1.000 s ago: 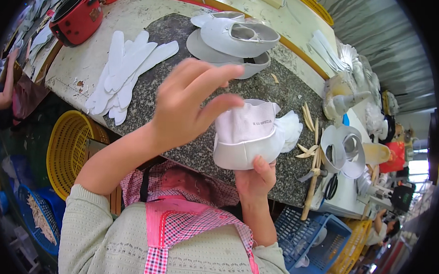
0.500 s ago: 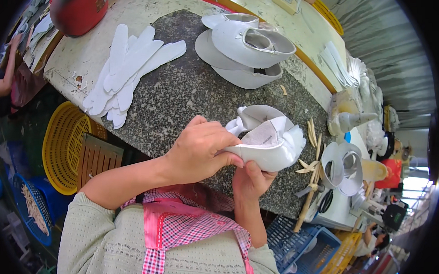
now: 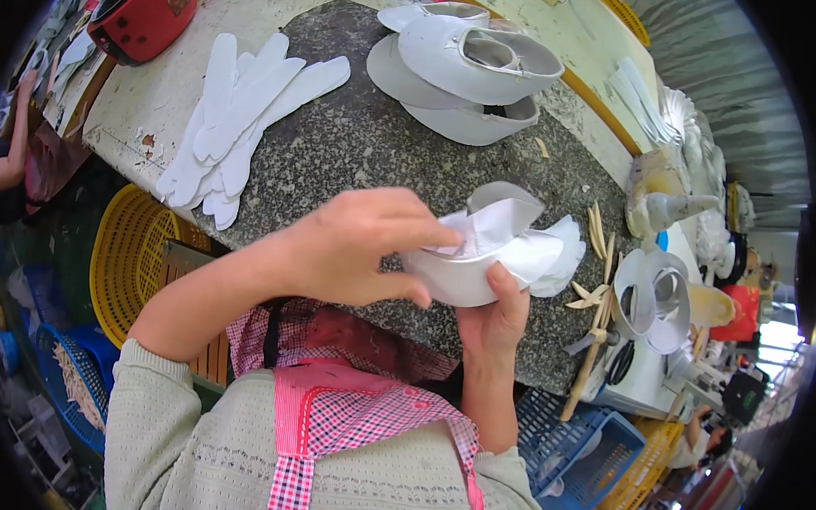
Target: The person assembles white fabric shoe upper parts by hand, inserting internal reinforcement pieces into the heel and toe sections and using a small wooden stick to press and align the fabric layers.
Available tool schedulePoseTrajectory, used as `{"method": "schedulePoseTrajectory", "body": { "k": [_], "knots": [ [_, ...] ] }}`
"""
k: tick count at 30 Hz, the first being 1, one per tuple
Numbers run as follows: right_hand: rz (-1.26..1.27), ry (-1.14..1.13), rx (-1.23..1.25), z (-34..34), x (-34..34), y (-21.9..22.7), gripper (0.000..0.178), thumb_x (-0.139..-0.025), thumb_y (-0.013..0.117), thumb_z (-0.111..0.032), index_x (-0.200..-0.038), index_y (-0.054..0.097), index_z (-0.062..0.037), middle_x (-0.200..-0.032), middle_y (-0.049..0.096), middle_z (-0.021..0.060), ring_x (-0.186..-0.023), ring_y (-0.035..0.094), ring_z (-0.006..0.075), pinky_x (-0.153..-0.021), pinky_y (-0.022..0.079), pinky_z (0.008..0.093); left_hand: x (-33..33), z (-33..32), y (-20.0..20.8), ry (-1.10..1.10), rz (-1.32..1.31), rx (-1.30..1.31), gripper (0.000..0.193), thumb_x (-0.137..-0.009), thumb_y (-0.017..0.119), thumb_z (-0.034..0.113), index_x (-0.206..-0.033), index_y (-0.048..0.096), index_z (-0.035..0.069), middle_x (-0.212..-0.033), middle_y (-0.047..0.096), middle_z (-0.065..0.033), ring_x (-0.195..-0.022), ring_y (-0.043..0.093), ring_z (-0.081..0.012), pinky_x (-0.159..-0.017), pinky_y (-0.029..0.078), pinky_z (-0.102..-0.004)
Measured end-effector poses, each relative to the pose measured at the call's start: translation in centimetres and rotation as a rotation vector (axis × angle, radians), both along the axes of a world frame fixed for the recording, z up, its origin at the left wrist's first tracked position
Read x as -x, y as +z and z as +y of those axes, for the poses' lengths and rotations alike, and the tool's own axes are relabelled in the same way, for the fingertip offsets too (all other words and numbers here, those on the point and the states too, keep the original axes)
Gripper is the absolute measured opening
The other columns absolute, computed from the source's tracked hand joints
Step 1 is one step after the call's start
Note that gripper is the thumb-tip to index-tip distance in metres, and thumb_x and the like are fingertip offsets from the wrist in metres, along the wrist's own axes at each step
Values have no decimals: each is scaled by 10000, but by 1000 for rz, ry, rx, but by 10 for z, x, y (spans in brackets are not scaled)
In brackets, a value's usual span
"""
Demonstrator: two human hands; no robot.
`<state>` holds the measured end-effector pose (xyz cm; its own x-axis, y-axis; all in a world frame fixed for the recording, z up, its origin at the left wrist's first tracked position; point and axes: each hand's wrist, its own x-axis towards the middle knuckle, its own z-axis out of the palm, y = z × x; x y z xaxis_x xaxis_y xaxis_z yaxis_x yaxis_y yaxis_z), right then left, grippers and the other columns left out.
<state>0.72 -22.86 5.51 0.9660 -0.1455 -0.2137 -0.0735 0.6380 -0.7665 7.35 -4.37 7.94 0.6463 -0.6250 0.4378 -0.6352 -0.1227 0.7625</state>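
A white shoe upper with a pale inner lining is held over the speckled stone slab. My right hand grips it from the near right side, thumb on the outer wall and the other fingers hidden underneath. My left hand is at its left end, slightly blurred. Its thumb stands apart from the other fingers, and its fingertips reach over the rim at the opening. Left of the slab's middle, several white insole-shaped pieces lie fanned out. More white shoe uppers are stacked at the back.
To the right lie tan curved strips, a wooden-handled hammer and a glue-smeared container. A red pot stands at the far left. Yellow and blue baskets sit below the table edge. Another person's arm shows at left.
My left hand has let go its pinch on the upper's near rim, spread its thumb and moved up to the opening. The upper has turned slightly in my right hand.
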Motion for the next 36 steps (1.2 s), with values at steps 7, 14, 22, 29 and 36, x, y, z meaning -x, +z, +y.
{"method": "schedulePoseTrajectory", "body": {
  "k": [7, 14, 22, 29, 36],
  "knots": [
    [-229, -191, 270, 6, 4, -10, 493, -682, 705, -7, -1127, 495, 25, -1046, 576, 116, -947, 575, 190, -863, 451, 349, 11, -9, -14, -36, 194, -77, 193, -759, 673, 128, -890, 587, 15, -784, 570, -115, -716, 577, -272, -621, 459, -374],
    [-392, -225, 644, 2, -1, -32, 398, -647, 733, 11, -999, 548, 37, -918, 598, 91, -776, 596, 166, -730, 492, 295, 12, 0, -9, -105, 333, -133, 127, -795, 593, 82, -891, 561, 6, -769, 557, -114, -710, 573, -276, -614, 448, -364],
    [124, 9, -132, -4, -4, -4, 467, -722, 712, -86, -1116, 486, 19, -1001, 581, 111, -895, 599, 200, -790, 495, 352, 1, 3, -9, -367, 586, -127, 139, -813, 575, 94, -909, 548, -4, -739, 519, -140, -664, 553, -275, -606, 429, -370],
    [-301, 118, 337, -3, 14, -6, 561, -725, 650, -66, -1219, 403, 26, -1142, 514, 128, -1002, 546, 227, -868, 441, 348, -12, 15, 0, -380, 83, -198, 190, -846, 589, 160, -959, 556, 10, -862, 577, -123, -773, 588, -263, -686, 464, -383],
    [-705, 191, 934, -3, 0, -33, 415, -691, 677, -67, -1083, 574, 18, -987, 628, 104, -906, 598, 213, -842, 456, 337, -23, 0, -21, -290, 626, -273, 382, -817, 645, 237, -1104, 547, 5, -964, 629, -128, -845, 633, -212, -737, 505, -319]
  ]
}}
